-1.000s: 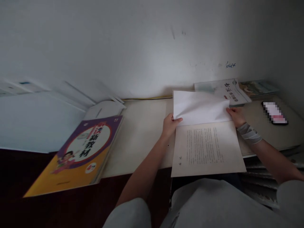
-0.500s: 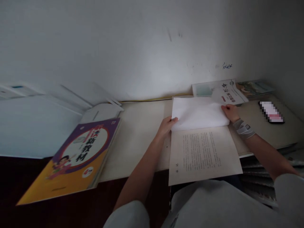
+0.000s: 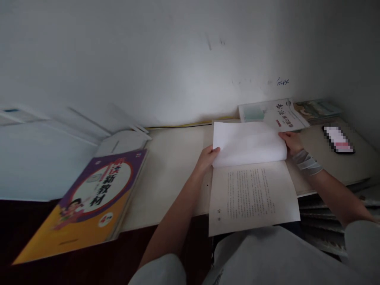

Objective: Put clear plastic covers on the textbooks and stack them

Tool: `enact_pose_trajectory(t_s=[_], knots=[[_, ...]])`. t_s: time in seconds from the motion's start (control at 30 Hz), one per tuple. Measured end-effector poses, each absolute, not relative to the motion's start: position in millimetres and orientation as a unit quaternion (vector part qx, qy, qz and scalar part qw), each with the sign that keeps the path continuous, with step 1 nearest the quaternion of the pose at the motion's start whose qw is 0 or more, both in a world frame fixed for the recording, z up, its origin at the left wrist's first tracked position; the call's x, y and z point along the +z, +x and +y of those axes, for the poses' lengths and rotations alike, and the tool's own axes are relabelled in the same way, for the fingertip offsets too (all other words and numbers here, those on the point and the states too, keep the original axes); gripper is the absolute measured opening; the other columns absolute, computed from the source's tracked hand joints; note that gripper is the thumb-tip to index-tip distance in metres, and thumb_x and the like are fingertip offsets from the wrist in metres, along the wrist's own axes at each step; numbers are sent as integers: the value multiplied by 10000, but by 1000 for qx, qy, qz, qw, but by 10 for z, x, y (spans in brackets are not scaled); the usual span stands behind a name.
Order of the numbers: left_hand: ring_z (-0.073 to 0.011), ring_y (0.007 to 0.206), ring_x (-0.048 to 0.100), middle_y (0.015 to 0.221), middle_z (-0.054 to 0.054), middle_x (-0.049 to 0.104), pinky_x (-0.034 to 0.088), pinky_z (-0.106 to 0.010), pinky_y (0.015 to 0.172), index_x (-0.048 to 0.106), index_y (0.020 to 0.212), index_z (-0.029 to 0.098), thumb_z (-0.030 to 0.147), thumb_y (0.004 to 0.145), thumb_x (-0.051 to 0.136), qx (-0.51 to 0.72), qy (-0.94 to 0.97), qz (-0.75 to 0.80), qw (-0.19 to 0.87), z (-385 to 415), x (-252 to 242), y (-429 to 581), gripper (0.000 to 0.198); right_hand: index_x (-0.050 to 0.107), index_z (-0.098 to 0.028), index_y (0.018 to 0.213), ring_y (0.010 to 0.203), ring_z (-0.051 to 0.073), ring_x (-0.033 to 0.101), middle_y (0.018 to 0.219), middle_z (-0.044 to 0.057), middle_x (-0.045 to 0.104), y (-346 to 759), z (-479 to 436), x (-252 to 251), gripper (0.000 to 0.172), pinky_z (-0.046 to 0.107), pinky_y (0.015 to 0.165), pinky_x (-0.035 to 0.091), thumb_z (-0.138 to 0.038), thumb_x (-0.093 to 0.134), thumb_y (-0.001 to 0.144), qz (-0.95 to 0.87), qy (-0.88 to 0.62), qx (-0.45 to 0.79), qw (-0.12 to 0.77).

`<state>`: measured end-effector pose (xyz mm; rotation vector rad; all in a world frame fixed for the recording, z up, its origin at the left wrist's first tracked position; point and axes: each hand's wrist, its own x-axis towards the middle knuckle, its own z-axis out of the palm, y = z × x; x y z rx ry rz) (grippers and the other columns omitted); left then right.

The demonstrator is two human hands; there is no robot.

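Observation:
An open book (image 3: 252, 196) with a printed lower page lies at the table's front edge, partly over my lap. Its upper part is a blank white page (image 3: 249, 142), curved along its fold. My left hand (image 3: 208, 159) pinches the left edge of the book, thumb on top of the white page. At the right edge of that same page, my right hand (image 3: 291, 143) is closed on it with thumb and fingers; a grey band circles the wrist.
A purple and yellow book (image 3: 89, 194) overhangs the table (image 3: 166, 170) at the left. Booklets (image 3: 273, 114) rest against the back wall, a phone (image 3: 338, 138) lies at the right, and a cable runs along the wall.
The view has shifted slightly, so most things sit a little further left. The white page's right side bulges a bit more, and my right hand is turned slightly; both hands keep their hold.

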<state>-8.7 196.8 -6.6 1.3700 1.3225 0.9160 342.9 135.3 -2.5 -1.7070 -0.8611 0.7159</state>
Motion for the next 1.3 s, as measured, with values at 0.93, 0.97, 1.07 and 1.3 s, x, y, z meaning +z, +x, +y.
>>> enact_pose_trajectory(t_s=[0.93,0.97,1.07,1.3], knots=[[-231,1111,566,1190,-55,608,472,-332,903,557,1115,241,759,620,627,692,526,317,381,2035,508,-152,720,519,-203,609,531,95,376,547,-51,414,3254,1077,218,410,253,532,340,-568,629,760,-513,-560,192,621],[-241,1196,522,1261,-61,577,449,-352,960,519,1196,249,802,631,570,704,551,305,328,2082,707,-203,792,539,-202,630,552,101,404,571,-43,445,3225,1045,249,380,259,557,357,-539,617,785,-529,-553,171,620],[-242,1212,511,1337,-88,528,415,-383,1010,469,1287,216,717,672,630,632,672,370,111,2122,1312,-208,809,578,-208,688,637,123,494,669,-14,545,3148,953,310,290,281,635,410,-457,588,837,-572,-531,118,613],[-222,1100,576,1124,-57,648,408,-358,969,589,1140,225,484,866,533,297,897,312,103,1964,1875,938,381,637,-226,822,763,150,573,814,23,635,3069,864,292,172,318,737,460,-378,570,869,-604,-507,74,610]])
